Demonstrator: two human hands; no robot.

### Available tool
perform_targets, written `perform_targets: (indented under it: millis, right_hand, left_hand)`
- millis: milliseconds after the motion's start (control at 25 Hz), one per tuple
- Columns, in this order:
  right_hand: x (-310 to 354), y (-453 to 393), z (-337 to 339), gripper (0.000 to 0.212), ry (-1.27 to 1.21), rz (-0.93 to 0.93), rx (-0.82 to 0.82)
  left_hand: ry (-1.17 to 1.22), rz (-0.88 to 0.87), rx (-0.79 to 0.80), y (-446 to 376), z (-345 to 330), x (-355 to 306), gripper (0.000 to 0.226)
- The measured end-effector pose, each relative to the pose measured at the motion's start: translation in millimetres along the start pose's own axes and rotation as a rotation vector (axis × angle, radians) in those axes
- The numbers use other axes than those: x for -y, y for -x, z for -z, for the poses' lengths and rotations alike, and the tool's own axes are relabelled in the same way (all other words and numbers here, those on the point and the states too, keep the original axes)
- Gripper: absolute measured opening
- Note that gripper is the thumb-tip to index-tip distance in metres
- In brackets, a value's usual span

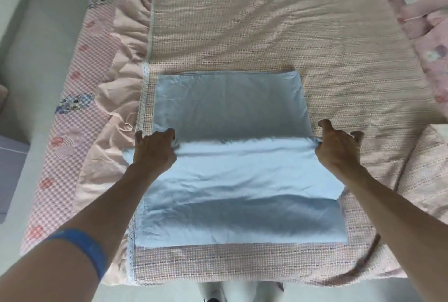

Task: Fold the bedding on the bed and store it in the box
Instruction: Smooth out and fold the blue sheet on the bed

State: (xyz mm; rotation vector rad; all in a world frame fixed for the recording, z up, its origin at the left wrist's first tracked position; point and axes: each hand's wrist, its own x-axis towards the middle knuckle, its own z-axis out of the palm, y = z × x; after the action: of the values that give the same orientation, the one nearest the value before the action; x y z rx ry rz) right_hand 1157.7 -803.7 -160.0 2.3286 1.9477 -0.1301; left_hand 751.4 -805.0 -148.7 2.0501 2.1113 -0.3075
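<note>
Gripping a light-blue sheet (232, 175) at mid-fold, left hand (155, 151) and right hand (339, 148) pinch opposite edges; sheet lies atop pink bedspread (242, 22), nr ruffled trim (126, 42).

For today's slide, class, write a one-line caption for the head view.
Both hands, left and right, grip a blue sheet mid-fold on a pink bed.

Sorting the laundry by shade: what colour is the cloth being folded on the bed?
Light blue, plain: the cloth, seen in the head view.
</note>
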Motion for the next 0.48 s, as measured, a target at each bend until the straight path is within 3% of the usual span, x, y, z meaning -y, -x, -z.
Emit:
perform_targets:
  millis: [80, 200, 280, 360, 480]
  right_hand:
    - [4, -29, -32, 0.053, 0.02, 0.007, 0.025]
    - [13, -58, -84, 0.071, 0.041, 0.136, -0.064]
    - [26, -55, -119, 0.07, -0.009, 0.252, -0.115]
    - [41, -42, -152, 0.061, -0.063, 0.298, -0.013]
    - [50, -39, -181, 0.061, -0.055, 0.267, 0.192]
  left_hand:
    - [-0.02, 0.004, 0.026, -33, -28, -4, 0.031]
    - [-0.123, -0.004, -0.039, -62, -78, -14, 0.064]
    - [-0.096, -0.124, -0.098, -58, -113, -26, 0.074]
    - [0.021, -0.186, -0.087, -30, -147, -31, 0.067]
    - [0.098, 0.025, 0.104, 23, -186, -26, 0.065]
